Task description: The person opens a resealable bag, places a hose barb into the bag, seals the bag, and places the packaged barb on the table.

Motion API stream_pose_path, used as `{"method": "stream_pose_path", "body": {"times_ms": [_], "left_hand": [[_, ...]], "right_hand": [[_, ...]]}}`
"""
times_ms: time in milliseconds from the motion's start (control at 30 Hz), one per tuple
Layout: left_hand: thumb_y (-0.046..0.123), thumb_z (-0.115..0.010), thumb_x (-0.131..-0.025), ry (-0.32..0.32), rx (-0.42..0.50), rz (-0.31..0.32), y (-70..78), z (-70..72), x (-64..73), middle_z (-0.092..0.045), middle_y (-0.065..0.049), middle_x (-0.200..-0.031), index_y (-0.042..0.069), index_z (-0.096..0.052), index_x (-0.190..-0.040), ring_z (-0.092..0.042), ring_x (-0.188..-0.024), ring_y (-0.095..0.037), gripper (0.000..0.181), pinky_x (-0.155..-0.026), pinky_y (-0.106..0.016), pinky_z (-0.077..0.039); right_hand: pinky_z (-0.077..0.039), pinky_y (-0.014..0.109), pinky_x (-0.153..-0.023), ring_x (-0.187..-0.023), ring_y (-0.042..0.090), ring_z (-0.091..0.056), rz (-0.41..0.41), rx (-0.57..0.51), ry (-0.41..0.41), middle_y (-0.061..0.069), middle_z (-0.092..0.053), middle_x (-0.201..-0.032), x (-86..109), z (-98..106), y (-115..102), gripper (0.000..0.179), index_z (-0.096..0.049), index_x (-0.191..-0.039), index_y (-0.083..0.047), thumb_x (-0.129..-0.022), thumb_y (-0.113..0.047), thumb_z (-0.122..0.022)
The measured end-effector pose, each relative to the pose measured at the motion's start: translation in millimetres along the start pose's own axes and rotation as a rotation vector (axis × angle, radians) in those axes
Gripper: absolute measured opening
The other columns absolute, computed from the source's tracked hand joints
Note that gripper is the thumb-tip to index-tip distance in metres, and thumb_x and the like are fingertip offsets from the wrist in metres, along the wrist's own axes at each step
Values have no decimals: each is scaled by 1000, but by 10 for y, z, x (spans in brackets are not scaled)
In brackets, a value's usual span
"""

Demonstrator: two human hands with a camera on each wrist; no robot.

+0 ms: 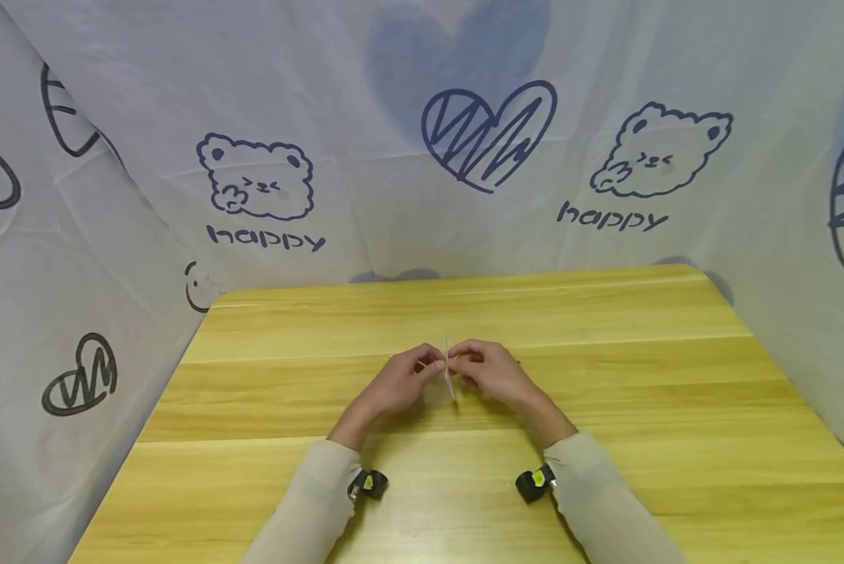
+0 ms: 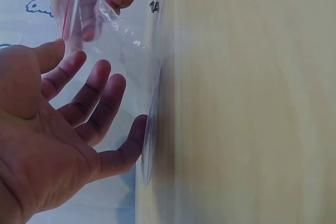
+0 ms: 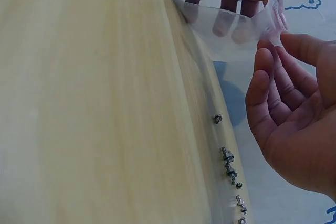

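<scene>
A clear plastic zip bag [image 2: 118, 45] with a red strip [image 2: 66, 17] along its mouth is stretched between both hands. In the head view it stands nearly edge-on, a thin pale line. My left hand [image 1: 396, 380] pinches the mouth edge between thumb and index finger, the other fingers spread loosely beside the bag. From the other side my right hand [image 1: 499, 372] pinches the same edge by thumb and fingertips, its other fingers curled in. The bag's lower part hangs close over the tabletop in the left wrist view.
Several small metal parts [image 3: 229, 170], screw-like, lie scattered on the yellow wood-grain table [image 1: 252, 423], on the right hand's side. A white cloth [image 1: 365, 188] printed with hearts and bears hangs behind and beside the table. Black wrist cameras [image 1: 532, 486] sit at both cuffs.
</scene>
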State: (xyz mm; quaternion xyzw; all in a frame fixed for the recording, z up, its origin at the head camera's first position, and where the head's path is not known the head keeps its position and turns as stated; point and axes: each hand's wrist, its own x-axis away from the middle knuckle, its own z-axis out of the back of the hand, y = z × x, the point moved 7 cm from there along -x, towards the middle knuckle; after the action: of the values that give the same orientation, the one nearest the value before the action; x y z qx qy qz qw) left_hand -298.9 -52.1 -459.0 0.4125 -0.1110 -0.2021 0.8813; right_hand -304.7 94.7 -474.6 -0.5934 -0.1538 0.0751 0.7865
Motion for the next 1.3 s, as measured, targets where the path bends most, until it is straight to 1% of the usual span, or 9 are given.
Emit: {"method": "stream_pose_path", "body": {"times_ms": [100, 267, 333, 500, 667, 767, 933, 1100, 1300], "left_hand": [[39, -47, -101, 5, 8, 5, 1, -3, -2, -67, 3, -107, 23, -64, -109, -61, -98, -16, 24, -82, -35, -50], [37, -50, -101, -4, 12, 10, 11, -17, -3, -68, 3, -105, 24, -66, -106, -59, -92, -14, 22, -80, -33, -48], [37, -50, -101, -4, 12, 12, 15, -22, -5, -68, 3, -104, 25, -67, -105, -58, -91, -13, 21, -80, -33, -47], [36, -52, -100, 10, 18, 17, 21, -30, -11, -69, 3, -102, 24, -68, -100, -58, -89, -13, 20, -78, -32, -47], [34, -55, -99, 9, 36, 27, 39, -47, -19, -70, 0, -97, 24, -67, -96, -58, -85, -13, 15, -75, -31, -46], [34, -57, -98, 13, 38, 36, 46, -55, -26, -69, -3, -96, 22, -65, -96, -57, -82, -14, 15, -73, -30, -46], [37, -58, -97, 16, 41, 52, 51, -49, -24, -69, -1, -95, 22, -65, -97, -58, -83, -14, 17, -74, -30, -46], [40, -60, -95, 8, 47, 51, 60, -46, -17, -69, 2, -94, 21, -66, -97, -60, -86, -13, 20, -75, -30, -48], [36, -56, -98, -2, 28, 49, 53, -56, -19, -69, 3, -95, 22, -67, -97, -58, -84, -13, 18, -73, -30, -46]], "right_hand": [[-56, 39, -78, -92, 28, -67, 3, -6, 1, 11, -71, -101, 21, 2, -34, 25, -67, -112, -9, -94, -25, -64], [-56, 39, -80, -91, 25, -67, 3, -8, 2, 10, -71, -100, 32, 6, -23, 22, -67, -111, -10, -94, -24, -64], [-56, 36, -77, -87, 20, -67, 3, -2, 7, 7, -71, -97, 21, 11, 3, 21, -68, -108, -11, -94, -26, -64], [-55, 34, -72, -80, 20, -65, -19, 10, 25, 6, -71, -93, 26, 11, 16, 21, -70, -105, -10, -95, -27, -63], [-53, 32, -68, -75, 18, -63, -25, 3, 42, 6, -70, -87, 33, 18, 17, 21, -70, -102, -7, -95, -26, -62], [-53, 31, -68, -73, 16, -63, -25, -14, 39, 6, -70, -86, 33, 17, 15, 21, -70, -102, -4, -96, -22, -61], [-54, 31, -69, -72, 15, -63, -32, -10, 35, 7, -70, -87, 39, 21, 6, 22, -70, -104, -2, -98, -19, -58], [-54, 33, -69, -72, 15, -64, -41, 15, 43, 6, -70, -86, 51, 23, -3, 21, -71, -101, -5, -98, -20, -57], [-54, 33, -69, -74, 19, -64, -33, 12, 45, 6, -69, -87, 56, 18, -4, 21, -71, -100, -6, -98, -20, -57]]}}
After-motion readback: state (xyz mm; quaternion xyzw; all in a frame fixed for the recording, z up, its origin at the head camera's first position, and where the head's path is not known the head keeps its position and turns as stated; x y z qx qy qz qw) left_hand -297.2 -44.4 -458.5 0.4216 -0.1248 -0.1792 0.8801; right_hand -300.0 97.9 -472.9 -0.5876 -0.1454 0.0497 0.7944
